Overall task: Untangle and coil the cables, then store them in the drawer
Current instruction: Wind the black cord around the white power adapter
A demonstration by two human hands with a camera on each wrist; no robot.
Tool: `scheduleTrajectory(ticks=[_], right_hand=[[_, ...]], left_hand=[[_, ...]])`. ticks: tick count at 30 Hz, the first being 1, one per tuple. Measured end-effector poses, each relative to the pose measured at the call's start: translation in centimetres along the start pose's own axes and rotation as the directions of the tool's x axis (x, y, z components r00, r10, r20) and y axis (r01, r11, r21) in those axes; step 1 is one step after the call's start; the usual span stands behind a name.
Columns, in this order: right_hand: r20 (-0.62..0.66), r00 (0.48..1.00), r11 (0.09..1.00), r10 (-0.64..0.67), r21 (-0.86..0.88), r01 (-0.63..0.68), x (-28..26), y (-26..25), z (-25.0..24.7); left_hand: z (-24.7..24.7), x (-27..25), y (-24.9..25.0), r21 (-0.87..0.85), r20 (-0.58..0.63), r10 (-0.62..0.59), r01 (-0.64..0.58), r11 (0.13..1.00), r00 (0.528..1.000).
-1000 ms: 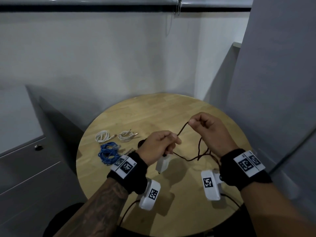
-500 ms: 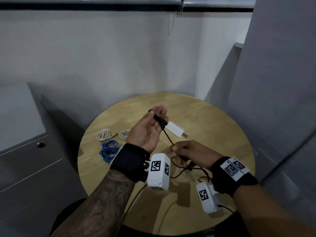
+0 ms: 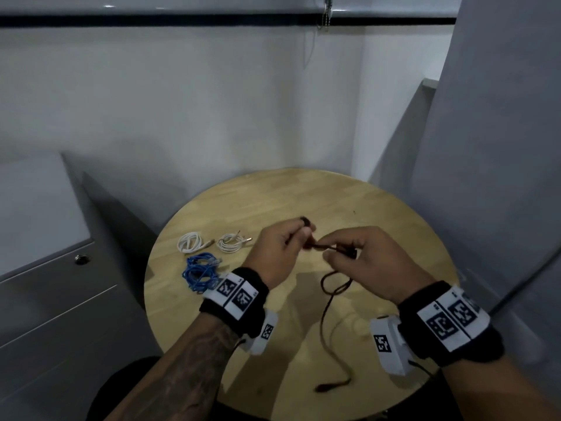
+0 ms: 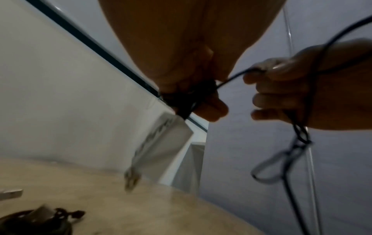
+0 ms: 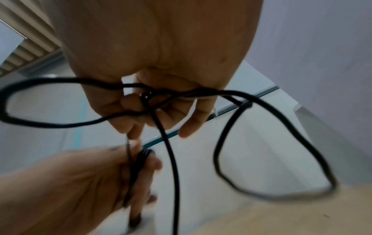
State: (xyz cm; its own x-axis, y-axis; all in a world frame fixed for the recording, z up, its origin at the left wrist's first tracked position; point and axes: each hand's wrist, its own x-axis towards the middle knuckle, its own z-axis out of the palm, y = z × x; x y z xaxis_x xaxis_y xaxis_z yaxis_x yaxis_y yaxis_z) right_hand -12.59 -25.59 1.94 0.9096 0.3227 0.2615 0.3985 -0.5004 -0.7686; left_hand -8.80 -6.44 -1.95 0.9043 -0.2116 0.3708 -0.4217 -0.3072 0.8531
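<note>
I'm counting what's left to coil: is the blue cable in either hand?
No, the blue cable lies on the table, while the left hand and right hand hold the black cable.
</note>
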Motion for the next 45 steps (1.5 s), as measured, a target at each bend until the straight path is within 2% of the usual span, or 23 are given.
scheduleTrajectory(ticks=[2,3,6,8,11,13,15,18,20,22,24,26,28,29,31,32,34,35,38,40,42,43,45], right_hand=[[-0.104,0.992,0.997,-0.07,0.005,0.071,0.3,0.2,-0.7],[-0.117,0.99,0.997,-0.073,0.008,0.074,0.4,0.6,-0.9],[-0.08,0.997,0.999,0.011,-0.037,-0.014,0.7,2.3,-1.1],[-0.074,0.994,0.992,0.077,-0.091,-0.083,0.9,3.6,-1.5],[-0.152,0.976,0.986,0.159,-0.022,-0.164,0.9,5.0,-3.2],[-0.242,0.948,0.974,0.207,-0.037,-0.222,1.0,6.1,-4.2],[-0.305,0.915,0.95,0.263,-0.084,-0.301,1.2,7.2,-5.1],[-0.377,0.843,0.845,0.384,-0.225,-0.485,1.3,9.9,-6.8],[-0.41,0.789,0.778,0.458,-0.245,-0.578,1.0,10.8,-7.7],[-0.38,0.766,0.72,0.518,-0.29,-0.631,0.6,11.2,-7.6],[-0.328,0.78,0.683,0.533,-0.377,-0.626,0.7,10.8,-6.9],[-0.358,0.834,0.696,0.42,-0.463,-0.549,1.0,9.7,-6.2],[-0.425,0.891,0.821,0.159,-0.444,-0.358,1.4,7.7,-4.9],[-0.42,0.906,0.905,0.05,-0.365,-0.219,1.5,6.2,-3.8],[-0.25,0.968,0.986,-0.003,-0.161,-0.039,1.4,3.3,-1.1],[-0.122,0.992,0.997,0.027,-0.066,-0.035,1.3,2.0,0.3],[0.076,0.995,0.995,0.069,0.061,-0.073,1.3,1.5,2.0],[0.086,0.995,0.993,0.058,0.097,-0.067,1.5,1.6,2.1],[-0.037,0.997,0.971,0.069,0.23,-0.059,2.3,2.2,1.2],[0.022,0.995,0.925,0.093,0.368,-0.095,2.4,2.1,1.4],[0.154,0.982,0.908,0.109,0.387,-0.162,2.3,2.0,2.4],[0.166,0.98,0.915,0.113,0.366,-0.168,2.2,1.9,2.7],[0.074,0.987,0.898,0.143,0.408,-0.161,2.3,1.8,2.4]], left_hand=[[0.2,-0.4,-0.4,0.047,0.181,-0.052,0.044,0.998,0.982],[0.3,-0.5,-0.5,0.072,0.212,-0.071,0.056,0.996,0.975],[-0.2,-0.5,-0.4,0.169,0.178,-0.048,0.018,0.985,0.983],[-1.1,-0.3,-0.4,0.136,0.1,-0.057,0.043,0.99,0.993],[-2.7,0.0,-1.0,-0.035,-0.038,-0.155,0.154,0.988,0.987],[-3.4,0.0,-1.3,-0.198,-0.103,-0.259,0.235,0.951,0.96],[-4.1,0.2,-1.4,-0.418,-0.148,-0.37,0.281,0.864,0.917],[-5.9,0.6,-1.5,-0.719,-0.11,-0.49,0.271,0.64,0.865],[-7.1,0.7,-1.6,-0.772,-0.1,-0.511,0.258,0.581,0.854],[-7.3,0.5,-1.7,-0.747,-0.086,-0.509,0.283,0.602,0.856],[-6.5,0.1,-1.3,-0.721,-0.027,-0.479,0.314,0.617,0.878],[-5.4,0.0,-0.7,-0.713,0.042,-0.435,0.332,0.618,0.9],[-4.2,0.0,0.2,-0.694,0.093,-0.388,0.339,0.635,0.917],[-3.5,0.1,0.5,-0.683,0.111,-0.369,0.341,0.646,0.923],[-2.3,0.1,1.1,-0.67,0.132,-0.347,0.341,0.659,0.929],[-1.8,0.1,1.3,-0.667,0.139,-0.34,0.342,0.662,0.93],[-1.3,0.1,1.6,-0.663,0.151,-0.347,0.355,0.659,0.926],[-1.2,0.0,1.6,-0.66,0.154,-0.356,0.364,0.657,0.922],[-1.4,-0.2,1.5,-0.665,0.176,-0.375,0.391,0.637,0.91],[-1.3,-0.3,1.6,-0.684,0.204,-0.374,0.405,0.607,0.905],[-1.3,-0.3,1.6,-0.689,0.211,-0.367,0.405,0.601,0.906],[-1.3,-0.3,1.5,-0.68,0.212,-0.367,0.407,0.61,0.906],[-1.5,-0.3,1.5,-0.648,0.238,-0.374,0.434,0.626,0.896]])
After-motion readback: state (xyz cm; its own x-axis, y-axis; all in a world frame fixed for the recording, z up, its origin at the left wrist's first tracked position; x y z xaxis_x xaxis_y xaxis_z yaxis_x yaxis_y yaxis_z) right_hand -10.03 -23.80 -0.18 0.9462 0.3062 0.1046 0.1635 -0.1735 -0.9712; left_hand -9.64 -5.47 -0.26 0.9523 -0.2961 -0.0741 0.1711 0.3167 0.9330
